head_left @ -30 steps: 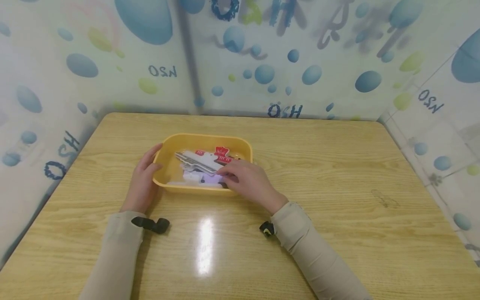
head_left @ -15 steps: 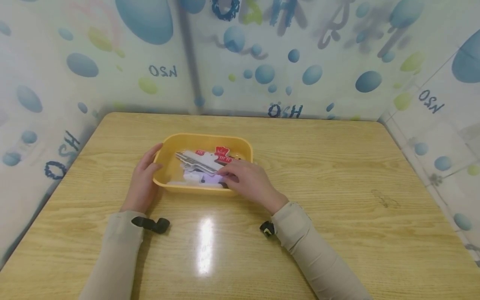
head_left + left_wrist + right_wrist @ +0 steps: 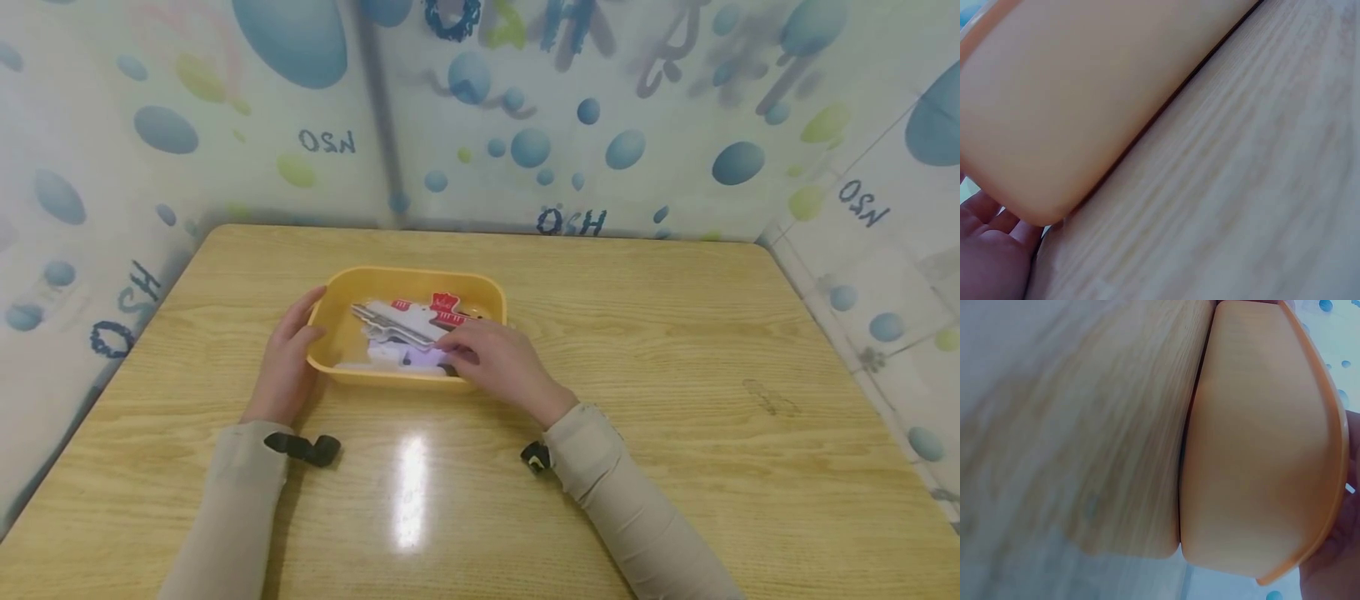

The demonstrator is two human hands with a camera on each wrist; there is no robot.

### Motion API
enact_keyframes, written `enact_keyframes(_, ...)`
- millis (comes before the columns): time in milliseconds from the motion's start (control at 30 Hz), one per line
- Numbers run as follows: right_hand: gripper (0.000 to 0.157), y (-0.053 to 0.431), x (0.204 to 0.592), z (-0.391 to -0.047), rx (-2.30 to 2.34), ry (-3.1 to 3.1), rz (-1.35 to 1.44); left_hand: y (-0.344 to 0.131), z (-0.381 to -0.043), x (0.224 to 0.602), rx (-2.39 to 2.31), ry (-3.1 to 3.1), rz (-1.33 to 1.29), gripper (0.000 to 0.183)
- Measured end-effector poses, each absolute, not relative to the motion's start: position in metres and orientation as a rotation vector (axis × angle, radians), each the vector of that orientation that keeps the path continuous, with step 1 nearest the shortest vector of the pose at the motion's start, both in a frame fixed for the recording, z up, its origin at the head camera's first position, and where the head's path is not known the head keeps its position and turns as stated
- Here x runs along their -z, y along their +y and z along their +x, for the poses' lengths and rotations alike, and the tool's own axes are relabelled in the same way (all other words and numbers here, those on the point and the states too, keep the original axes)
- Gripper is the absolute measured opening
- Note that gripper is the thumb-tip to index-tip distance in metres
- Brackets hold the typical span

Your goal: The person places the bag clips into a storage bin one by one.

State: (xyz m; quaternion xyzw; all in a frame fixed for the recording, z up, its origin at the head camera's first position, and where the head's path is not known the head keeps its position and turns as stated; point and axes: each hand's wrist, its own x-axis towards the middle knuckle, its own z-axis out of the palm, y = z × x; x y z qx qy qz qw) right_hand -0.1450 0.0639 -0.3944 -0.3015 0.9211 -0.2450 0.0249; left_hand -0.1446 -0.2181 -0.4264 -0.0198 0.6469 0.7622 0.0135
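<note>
In the head view a yellow plastic basket (image 3: 408, 382) stands on the wooden table. My left hand (image 3: 285, 354) holds its left side, fingers along the outer wall and thumb over the rim. In the left wrist view that hand (image 3: 994, 244) shows at the basket's lower corner. My right hand (image 3: 498, 362) reaches over the front right rim, thumb and fingers pinching the end of a white and silver flat long piece (image 3: 401, 321) in the pile. Red-trimmed white pieces (image 3: 444, 305) and pale purple-white ones (image 3: 408, 357) lie around it. The right fingertips are partly hidden.
The wooden table (image 3: 675, 350) reaches back to a wall (image 3: 660, 108) printed with blue and green drops. Walls also close in at left and right. Black wrist cameras are strapped at both sleeves (image 3: 243, 492). A bright light reflection lies before the basket.
</note>
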Motion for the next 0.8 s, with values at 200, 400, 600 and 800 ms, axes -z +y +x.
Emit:
enact_keyframes(200, 0.023, 0.0645, 0.395, -0.1457, 0.757, 2.845, -0.942, -0.2156, -0.1415, 0.4218, -2.372, 2.015, -0.053, 0.051)
enact_keyframes(400, 0.023, 0.0655, 0.3957, -0.1462, 0.761, 2.842, -0.949, -0.2152, -0.1416, 0.4208, -2.366, 2.014, -0.067, 0.051)
enact_keyframes(600, 0.023, 0.0665, 0.3945, -0.1466, 0.785, 2.821, -0.926, -0.2142, -0.1412, 0.4194, -2.358, 2.028, -0.068, 0.051)
enact_keyframes(800, 0.022, 0.0676, 0.3935, -0.1479, 0.809, 2.809, -0.939, -0.2141, -0.1417, 0.4197, -2.347, 2.054, -0.072, 0.052)
